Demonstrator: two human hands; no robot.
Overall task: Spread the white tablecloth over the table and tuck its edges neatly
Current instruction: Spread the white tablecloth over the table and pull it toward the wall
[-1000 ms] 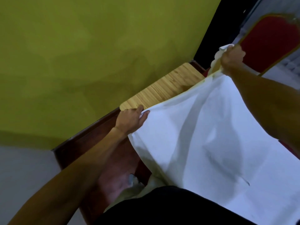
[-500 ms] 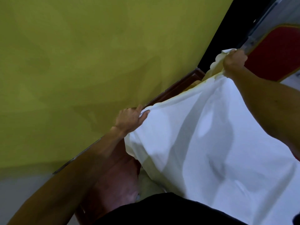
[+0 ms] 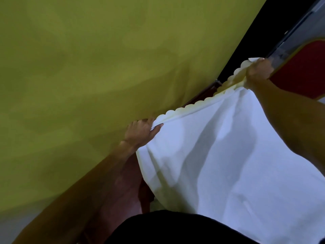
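Olive-yellow wall (image 3: 88, 67) is filling the upper left and centre of the frame, with a pale strip of floor showing at the lower left corner. Nearest the camera, at the bottom centre, a dark garment (image 3: 167, 228) on the person's body is cutting across the view. Just above it, the white tablecloth (image 3: 228, 164) is hanging in soft folds through the lower right of the frame, covering whatever lies beneath, so the desk top itself cannot be made out. A dark reddish-brown wooden edge (image 3: 126, 187) is showing to the left of the cloth.

The left hand (image 3: 140, 132), at centre frame, is gripping the cloth's scalloped border (image 3: 193, 105), its fingers (image 3: 155, 129) closed on the fabric. That border is running taut, up and to the right, toward the right hand (image 3: 258, 71) at the upper right, which is bunching the far corner in a closed fist. Behind the right hand, a red chair back with a gold rim (image 3: 302, 73) is standing at the right edge, beside a dark opening (image 3: 260, 41).
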